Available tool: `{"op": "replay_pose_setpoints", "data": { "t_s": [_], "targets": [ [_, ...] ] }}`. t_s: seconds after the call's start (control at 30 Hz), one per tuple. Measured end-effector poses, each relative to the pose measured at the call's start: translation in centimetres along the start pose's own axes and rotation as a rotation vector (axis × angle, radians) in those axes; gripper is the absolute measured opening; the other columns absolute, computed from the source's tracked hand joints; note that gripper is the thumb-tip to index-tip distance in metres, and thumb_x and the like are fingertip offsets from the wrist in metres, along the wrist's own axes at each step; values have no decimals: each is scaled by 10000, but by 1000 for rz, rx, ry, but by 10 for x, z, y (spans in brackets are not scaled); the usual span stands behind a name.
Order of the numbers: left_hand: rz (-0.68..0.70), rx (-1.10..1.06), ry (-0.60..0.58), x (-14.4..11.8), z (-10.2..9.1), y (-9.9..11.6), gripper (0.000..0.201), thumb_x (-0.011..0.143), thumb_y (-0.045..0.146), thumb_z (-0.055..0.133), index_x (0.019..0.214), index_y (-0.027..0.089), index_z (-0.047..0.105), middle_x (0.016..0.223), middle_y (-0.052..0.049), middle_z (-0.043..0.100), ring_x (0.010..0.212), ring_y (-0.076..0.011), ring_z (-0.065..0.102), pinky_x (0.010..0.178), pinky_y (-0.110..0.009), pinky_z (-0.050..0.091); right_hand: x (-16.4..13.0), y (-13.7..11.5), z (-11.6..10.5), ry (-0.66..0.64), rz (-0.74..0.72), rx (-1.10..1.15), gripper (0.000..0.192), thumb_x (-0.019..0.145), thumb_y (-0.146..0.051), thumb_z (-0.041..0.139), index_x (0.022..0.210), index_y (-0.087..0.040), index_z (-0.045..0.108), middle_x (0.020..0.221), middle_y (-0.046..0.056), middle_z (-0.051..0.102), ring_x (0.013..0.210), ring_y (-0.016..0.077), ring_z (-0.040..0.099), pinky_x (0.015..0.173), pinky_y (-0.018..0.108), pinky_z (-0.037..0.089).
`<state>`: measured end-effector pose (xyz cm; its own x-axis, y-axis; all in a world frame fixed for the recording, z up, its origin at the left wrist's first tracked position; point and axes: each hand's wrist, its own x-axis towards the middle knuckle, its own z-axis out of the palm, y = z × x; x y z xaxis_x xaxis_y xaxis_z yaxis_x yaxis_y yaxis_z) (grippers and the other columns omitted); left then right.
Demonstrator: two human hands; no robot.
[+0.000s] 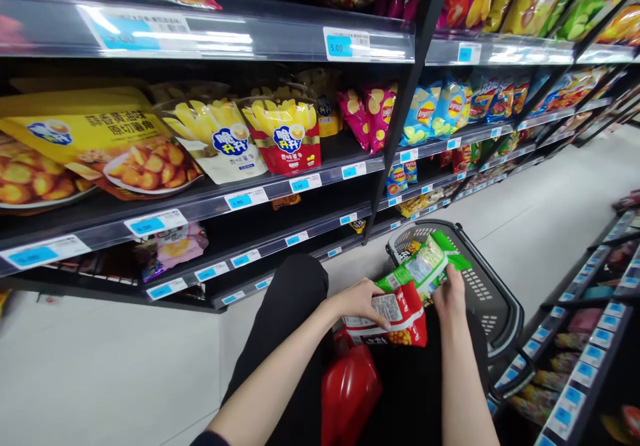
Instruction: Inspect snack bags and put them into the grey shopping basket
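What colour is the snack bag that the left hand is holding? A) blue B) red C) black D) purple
B: the left hand grips a red snack bag with a white label, while the right hand holds a green bag just behind it, over the dark shopping basket.

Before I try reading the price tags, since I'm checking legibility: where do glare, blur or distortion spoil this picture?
Head view: white glare streaks wash out the top shelf strip; the wide lens bows the shelves and stretches the yellow bag at the left edge; far tags are too small to read; the snack packs in the hands look sharp.
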<state>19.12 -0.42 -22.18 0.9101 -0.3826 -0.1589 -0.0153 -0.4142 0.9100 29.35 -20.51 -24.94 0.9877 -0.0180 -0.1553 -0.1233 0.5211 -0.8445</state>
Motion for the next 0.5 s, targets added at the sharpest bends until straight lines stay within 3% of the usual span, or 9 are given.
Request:
{"op": "replay_pose_setpoints", "data": {
  "t_s": [0.2,0.3,0.5],
  "targets": [
    [21,104,-39,-2,4,-2,391,539,489,744,738,155,714,590,27,629,557,-124,541,514,-187,352,7,-11,-15,238,-142,-43,375,517,-349,790,759,-164,573,732,3,648,651,150,619,698,312,527],
    [1,169,-18,0,6,-2,402,549,515,728,726,154,708,571,29,612,551,-122,539,494,-185,337,5,-12,-15,319,-183,-102,408,516,-406,790,757,-157,575,662,-3,625,557,145,590,614,312,530],
    [59,313,9,0,13,10,439,586,571,686,795,185,710,639,-7,634,602,-158,572,536,-208,367,6,-13,-16,358,-194,-11,499,537,-440,777,894,-139,603,773,42,665,683,190,643,669,333,549]
  ]
}}
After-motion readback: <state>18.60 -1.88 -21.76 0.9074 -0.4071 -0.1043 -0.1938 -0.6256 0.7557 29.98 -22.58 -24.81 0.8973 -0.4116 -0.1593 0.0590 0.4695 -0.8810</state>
